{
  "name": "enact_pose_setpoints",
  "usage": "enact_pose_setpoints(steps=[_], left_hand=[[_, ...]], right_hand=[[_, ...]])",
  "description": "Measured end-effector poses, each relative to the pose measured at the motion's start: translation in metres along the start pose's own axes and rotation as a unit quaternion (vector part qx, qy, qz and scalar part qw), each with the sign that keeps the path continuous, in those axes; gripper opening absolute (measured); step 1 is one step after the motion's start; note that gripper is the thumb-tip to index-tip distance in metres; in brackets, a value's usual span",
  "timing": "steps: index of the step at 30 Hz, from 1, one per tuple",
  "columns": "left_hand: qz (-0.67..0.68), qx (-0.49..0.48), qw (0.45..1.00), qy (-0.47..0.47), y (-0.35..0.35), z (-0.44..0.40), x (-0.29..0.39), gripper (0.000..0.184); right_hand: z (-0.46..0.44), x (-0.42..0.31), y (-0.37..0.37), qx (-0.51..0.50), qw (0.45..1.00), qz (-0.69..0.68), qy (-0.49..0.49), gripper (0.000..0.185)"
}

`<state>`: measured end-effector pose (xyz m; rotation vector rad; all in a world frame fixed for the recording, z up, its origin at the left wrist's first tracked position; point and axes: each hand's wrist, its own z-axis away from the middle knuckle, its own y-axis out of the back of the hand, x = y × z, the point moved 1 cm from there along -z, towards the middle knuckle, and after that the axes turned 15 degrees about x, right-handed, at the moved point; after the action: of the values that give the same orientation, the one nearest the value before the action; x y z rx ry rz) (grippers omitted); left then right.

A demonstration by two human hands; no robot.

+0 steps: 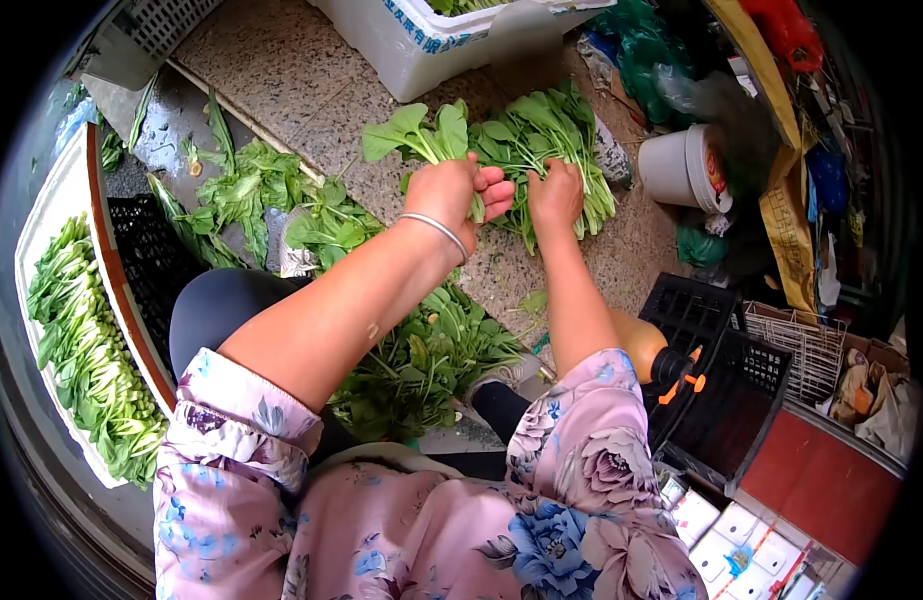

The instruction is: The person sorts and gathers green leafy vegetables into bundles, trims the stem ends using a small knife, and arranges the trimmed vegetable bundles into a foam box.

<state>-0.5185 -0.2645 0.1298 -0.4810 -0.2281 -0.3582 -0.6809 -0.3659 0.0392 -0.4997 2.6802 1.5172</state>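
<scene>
A small bunch of leafy greens (pixel 432 137) is held in my left hand (pixel 460 197), its leaves pointing up and away and its stems under my palm; a bracelet circles that wrist. Beside it lies a larger pile of greens (pixel 582 150) on the stone floor. My right hand (pixel 556 196) rests on the stems of this pile, fingers bent and pressed together around them; exactly how many stems it grips is hidden.
A white foam box (pixel 412 50) stands ahead. To the left, a white tray holds stacked greens (pixel 92 350). Loose leaves (pixel 412 370) lie between my feet. On the right are a white bucket (pixel 672 168), black crates (pixel 727 400) and an orange-nozzled sprayer (pixel 647 350).
</scene>
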Motion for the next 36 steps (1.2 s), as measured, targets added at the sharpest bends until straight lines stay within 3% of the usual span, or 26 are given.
enact_pose_setpoints(steps=[5,7,9,11,13,14,19,21,22,23,25,26,29,30,32,36], left_hand=[[0.000,0.011,1.000,-0.005,0.003,-0.001,0.006,0.024],[-0.010,0.011,1.000,0.002,0.004,0.001,0.006,0.024],[-0.040,0.017,0.999,0.005,0.005,0.003,0.005,0.025],[-0.045,0.018,0.999,0.009,0.006,0.006,0.001,0.029],[-0.050,0.018,0.999,0.011,0.007,0.007,-0.003,0.033],[-0.061,0.010,0.998,0.021,0.007,0.007,-0.006,0.033],[-0.106,-0.005,0.993,0.043,0.008,0.008,-0.023,0.029],[-0.119,-0.014,0.991,0.051,0.006,0.010,-0.026,0.030],[-0.125,-0.012,0.990,0.056,0.008,0.009,-0.030,0.030],[-0.123,-0.010,0.991,0.052,0.009,0.008,-0.031,0.029],[-0.122,-0.016,0.991,0.050,0.004,0.010,-0.037,0.029],[-0.117,-0.010,0.992,0.055,0.002,0.011,-0.038,0.027],[-0.124,-0.012,0.990,0.063,0.001,0.009,-0.041,0.016],[-0.126,-0.021,0.991,0.048,0.001,0.011,-0.043,0.017],[-0.126,-0.025,0.991,0.026,-0.004,0.021,-0.043,0.032],[-0.179,0.006,0.984,-0.001,0.000,0.014,-0.049,0.022]], right_hand=[[-0.008,0.002,-0.001,-0.055,0.997,0.047,-0.039,0.015],[-0.016,0.000,0.013,-0.034,0.998,0.050,-0.025,0.013],[-0.029,-0.003,0.029,-0.034,0.993,0.011,-0.108,0.010],[-0.037,0.001,0.046,-0.010,0.996,0.022,-0.091,0.011],[-0.043,0.002,0.064,0.016,0.981,-0.128,-0.147,0.013],[-0.045,-0.001,0.078,0.023,0.971,-0.152,-0.182,0.015],[-0.034,0.015,0.084,-0.010,0.964,-0.194,-0.180,0.014],[-0.047,-0.005,0.117,0.147,0.938,-0.261,-0.174,0.014],[-0.050,-0.008,0.120,0.165,0.929,-0.293,-0.153,0.011],[-0.051,-0.004,0.116,0.168,0.929,-0.288,-0.159,0.011],[-0.056,0.005,0.109,0.055,0.923,-0.326,-0.199,0.007],[-0.058,0.008,0.107,0.061,0.867,-0.432,-0.241,0.010],[-0.049,-0.005,0.126,0.010,0.916,-0.372,-0.148,0.011],[-0.039,-0.017,0.135,-0.010,0.957,-0.277,-0.089,0.010],[-0.009,-0.023,0.131,-0.093,0.959,-0.251,-0.091,0.012],[0.027,-0.035,0.136,-0.113,0.957,-0.267,-0.009,0.012]])
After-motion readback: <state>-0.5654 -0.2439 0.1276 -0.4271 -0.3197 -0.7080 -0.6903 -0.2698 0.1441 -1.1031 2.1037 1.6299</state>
